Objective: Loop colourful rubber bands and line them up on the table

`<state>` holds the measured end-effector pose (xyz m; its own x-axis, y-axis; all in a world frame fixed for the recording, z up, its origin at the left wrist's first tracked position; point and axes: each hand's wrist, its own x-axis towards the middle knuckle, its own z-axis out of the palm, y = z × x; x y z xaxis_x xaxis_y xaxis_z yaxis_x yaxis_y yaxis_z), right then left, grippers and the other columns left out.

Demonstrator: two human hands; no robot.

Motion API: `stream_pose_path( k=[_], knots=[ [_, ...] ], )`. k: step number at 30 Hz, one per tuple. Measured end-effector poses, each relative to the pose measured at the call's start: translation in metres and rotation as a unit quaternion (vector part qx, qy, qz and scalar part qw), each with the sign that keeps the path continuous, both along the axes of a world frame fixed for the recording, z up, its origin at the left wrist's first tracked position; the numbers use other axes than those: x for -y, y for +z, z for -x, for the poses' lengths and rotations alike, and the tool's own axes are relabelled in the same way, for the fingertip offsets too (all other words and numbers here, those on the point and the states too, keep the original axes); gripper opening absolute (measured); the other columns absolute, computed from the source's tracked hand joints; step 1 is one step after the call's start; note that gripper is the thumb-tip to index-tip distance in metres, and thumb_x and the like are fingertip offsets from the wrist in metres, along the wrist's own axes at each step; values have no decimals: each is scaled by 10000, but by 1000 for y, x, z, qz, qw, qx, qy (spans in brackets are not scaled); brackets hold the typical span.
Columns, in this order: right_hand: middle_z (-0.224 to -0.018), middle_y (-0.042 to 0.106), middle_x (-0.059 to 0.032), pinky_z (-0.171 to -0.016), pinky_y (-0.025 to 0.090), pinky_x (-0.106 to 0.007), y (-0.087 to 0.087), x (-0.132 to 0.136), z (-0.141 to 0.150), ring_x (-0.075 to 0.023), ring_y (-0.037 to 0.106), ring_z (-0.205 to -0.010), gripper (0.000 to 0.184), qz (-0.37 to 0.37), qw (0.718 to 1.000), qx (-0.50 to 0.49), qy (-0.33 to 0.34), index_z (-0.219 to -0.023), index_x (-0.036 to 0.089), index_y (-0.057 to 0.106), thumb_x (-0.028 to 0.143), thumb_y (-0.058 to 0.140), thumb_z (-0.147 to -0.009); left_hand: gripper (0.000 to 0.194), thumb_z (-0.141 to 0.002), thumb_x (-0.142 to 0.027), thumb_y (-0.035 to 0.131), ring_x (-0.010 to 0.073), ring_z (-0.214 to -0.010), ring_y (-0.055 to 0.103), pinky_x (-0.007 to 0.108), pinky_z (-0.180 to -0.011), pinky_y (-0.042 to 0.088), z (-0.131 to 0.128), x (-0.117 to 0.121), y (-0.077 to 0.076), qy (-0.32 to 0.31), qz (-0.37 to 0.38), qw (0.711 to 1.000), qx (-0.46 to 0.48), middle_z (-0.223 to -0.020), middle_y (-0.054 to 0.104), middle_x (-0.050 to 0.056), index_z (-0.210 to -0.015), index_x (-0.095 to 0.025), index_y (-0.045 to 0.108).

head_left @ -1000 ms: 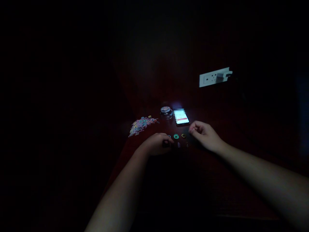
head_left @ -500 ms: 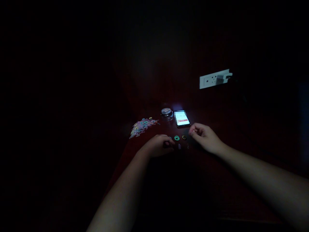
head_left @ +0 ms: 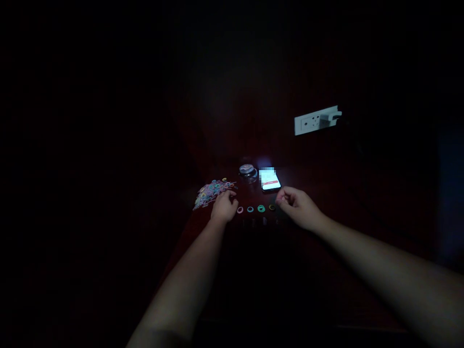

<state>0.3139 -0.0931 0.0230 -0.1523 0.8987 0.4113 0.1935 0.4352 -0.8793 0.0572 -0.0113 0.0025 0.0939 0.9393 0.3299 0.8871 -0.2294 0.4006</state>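
Beside a heap of small colourful bands [head_left: 208,194], my left hand [head_left: 224,207] reaches over its right edge with the fingers loosely apart. To its right runs a row of little rings: a pink ring [head_left: 239,210], a blue ring [head_left: 250,209], a green ring [head_left: 261,209] and a yellow ring [head_left: 271,208]. Under the row are faint small pale pieces [head_left: 264,221], too dim to name. My right hand [head_left: 299,207] rests by the yellow ring, fingers curled with thumb and fingertips together; anything between them is hidden.
Behind the rings stands a clear round jar [head_left: 248,173] with a patterned lid. A lit phone [head_left: 270,180] lies right of it on the dark reddish table [head_left: 326,270]. A white wall socket [head_left: 317,121] holds a plug. The surroundings are very dark.
My left hand has moved left from the row of rings to the heap, uncovering the pink and blue rings. The right hand keeps its curled pose; the view has shifted slightly.
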Motion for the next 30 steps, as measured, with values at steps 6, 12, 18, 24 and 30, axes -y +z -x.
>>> stream_pose_path(
  k=[6,12,18,24,30],
  knots=[
    [-579,454,44,-467,293,-234,3,1,3,-99,392,-510,160,1,1000,0,-20,-695,204,520,335,590,-752,433,-868,-278,513,294,-1314,430,475,-1114,318,-11,-26,0,4,13,999,-48,-1380,540,83,-1297,-263,570],
    [-568,434,52,-463,290,-235,3,0,5,-97,381,-500,148,4,1000,-4,-25,-684,208,512,322,585,-744,416,-875,-305,486,284,-1310,431,447,-1136,293,-13,-39,-1,12,9,997,-77,-1375,553,100,-1257,-207,619],
    [-572,449,45,-463,292,-237,2,-1,6,-101,395,-505,124,8,1000,-4,-16,-695,205,519,297,585,-746,343,-870,-281,480,265,-1201,526,375,-1087,365,-13,-34,1,41,-24,995,-85,-1236,641,114,-1128,-160,670],
    [-578,464,41,-470,308,-238,3,-1,5,-104,407,-512,124,0,1000,-1,-30,-694,206,521,303,589,-733,246,-861,-262,483,276,-1082,583,394,-989,430,-12,-33,2,73,-32,994,-75,-1097,676,130,-996,-170,667],
    [-575,454,42,-473,298,-242,0,-4,5,-104,397,-511,123,2,1000,-1,-29,-701,209,518,304,588,-736,293,-824,-179,497,242,-1137,566,377,-1020,413,-10,-36,2,50,-21,997,-57,-1187,660,81,-1065,-207,661]
  ],
)
